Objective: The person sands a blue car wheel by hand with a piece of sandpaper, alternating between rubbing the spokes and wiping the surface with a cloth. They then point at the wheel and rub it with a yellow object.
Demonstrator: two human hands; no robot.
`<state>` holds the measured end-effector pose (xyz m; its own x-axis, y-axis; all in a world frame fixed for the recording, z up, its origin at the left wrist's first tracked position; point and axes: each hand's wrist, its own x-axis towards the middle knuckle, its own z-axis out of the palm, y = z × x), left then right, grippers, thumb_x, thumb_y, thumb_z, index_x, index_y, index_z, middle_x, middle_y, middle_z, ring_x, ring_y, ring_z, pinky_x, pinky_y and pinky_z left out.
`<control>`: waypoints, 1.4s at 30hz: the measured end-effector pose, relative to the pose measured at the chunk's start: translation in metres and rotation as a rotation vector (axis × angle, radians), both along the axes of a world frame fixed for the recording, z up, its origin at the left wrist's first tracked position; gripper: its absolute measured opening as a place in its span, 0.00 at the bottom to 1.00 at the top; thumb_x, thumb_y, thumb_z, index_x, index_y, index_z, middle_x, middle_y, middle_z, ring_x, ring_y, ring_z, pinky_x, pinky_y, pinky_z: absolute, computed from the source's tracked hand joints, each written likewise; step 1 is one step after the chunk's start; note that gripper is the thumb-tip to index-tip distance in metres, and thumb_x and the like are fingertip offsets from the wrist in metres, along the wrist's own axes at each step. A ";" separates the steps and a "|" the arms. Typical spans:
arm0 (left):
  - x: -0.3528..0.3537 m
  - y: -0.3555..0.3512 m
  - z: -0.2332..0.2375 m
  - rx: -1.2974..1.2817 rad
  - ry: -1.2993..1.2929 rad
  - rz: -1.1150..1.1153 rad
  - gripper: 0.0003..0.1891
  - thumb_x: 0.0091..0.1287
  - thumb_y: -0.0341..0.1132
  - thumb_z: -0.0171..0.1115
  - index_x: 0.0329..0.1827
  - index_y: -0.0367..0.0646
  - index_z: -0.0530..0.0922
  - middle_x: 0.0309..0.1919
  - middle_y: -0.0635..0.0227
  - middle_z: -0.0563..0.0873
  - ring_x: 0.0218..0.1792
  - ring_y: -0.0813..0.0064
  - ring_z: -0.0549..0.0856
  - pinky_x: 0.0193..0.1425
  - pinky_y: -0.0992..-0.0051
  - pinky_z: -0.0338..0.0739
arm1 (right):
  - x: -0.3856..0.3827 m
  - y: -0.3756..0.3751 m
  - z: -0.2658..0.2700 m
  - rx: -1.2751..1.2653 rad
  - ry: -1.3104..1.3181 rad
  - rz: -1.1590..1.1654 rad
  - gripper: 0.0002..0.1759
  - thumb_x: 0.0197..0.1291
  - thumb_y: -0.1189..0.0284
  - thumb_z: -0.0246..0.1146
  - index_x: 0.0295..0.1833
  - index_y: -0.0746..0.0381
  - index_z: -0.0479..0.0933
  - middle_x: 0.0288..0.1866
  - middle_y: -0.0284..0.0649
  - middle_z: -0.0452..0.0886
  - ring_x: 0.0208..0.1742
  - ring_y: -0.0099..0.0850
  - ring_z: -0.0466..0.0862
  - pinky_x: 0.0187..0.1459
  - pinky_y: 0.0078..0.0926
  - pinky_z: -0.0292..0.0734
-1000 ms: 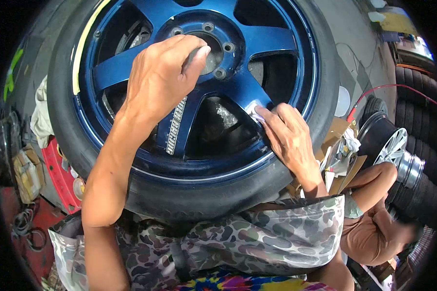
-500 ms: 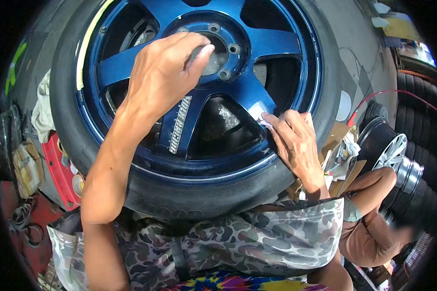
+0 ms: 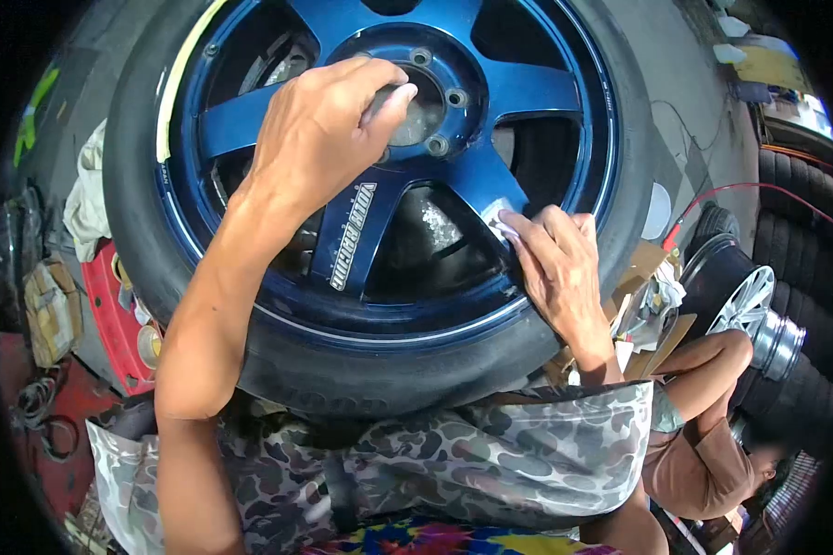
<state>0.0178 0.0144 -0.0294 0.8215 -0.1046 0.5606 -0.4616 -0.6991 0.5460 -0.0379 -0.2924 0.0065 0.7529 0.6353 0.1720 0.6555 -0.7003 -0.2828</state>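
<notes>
A blue spoked wheel [image 3: 477, 176] with a black tire [image 3: 342, 370] lies face up before me. My left hand [image 3: 329, 120] is over the hub beside the centre hole, its fingers curled in a pinch; what they hold, if anything, is hidden. My right hand [image 3: 560, 264] presses a small whitish piece [image 3: 497, 215] against the lower right spoke, fingers bent over it. White lettering [image 3: 354, 236] runs along the spoke below my left hand. Pale yellow tape [image 3: 171, 102] follows the rim's upper left edge.
A crouching person [image 3: 703, 453] is at the lower right, near a silver wheel [image 3: 745, 301] and stacked tires [image 3: 801, 231]. A red cable [image 3: 713, 194] runs at the right. A red object [image 3: 111, 305], a pale cloth [image 3: 88, 199] and a cardboard piece [image 3: 51, 310] lie at the left.
The wheel appears slightly right and higher in view. My left hand has shifted slightly right with it, while my right hand stays on the same spoke with the whitish piece.
</notes>
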 end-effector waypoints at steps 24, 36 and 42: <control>0.005 0.019 0.012 0.046 0.103 0.063 0.12 0.76 0.39 0.72 0.53 0.40 0.92 0.28 0.62 0.85 0.26 0.70 0.82 0.34 0.68 0.77 | 0.004 0.001 0.002 -0.037 -0.002 0.027 0.16 0.66 0.75 0.72 0.59 0.58 0.87 0.37 0.37 0.71 0.40 0.34 0.78 0.49 0.36 0.67; 0.008 0.029 0.006 0.036 0.211 0.159 0.11 0.77 0.37 0.73 0.53 0.40 0.92 0.29 0.61 0.87 0.27 0.75 0.81 0.35 0.70 0.77 | -0.002 -0.004 -0.001 0.050 0.058 -0.017 0.15 0.68 0.78 0.72 0.59 0.58 0.89 0.38 0.39 0.75 0.39 0.37 0.76 0.47 0.37 0.68; 0.008 0.029 0.008 0.012 0.212 0.140 0.12 0.77 0.38 0.72 0.54 0.40 0.92 0.28 0.61 0.86 0.27 0.75 0.81 0.35 0.70 0.77 | 0.001 0.001 -0.001 0.049 0.060 -0.017 0.15 0.68 0.79 0.72 0.58 0.59 0.89 0.37 0.39 0.74 0.38 0.37 0.76 0.46 0.37 0.68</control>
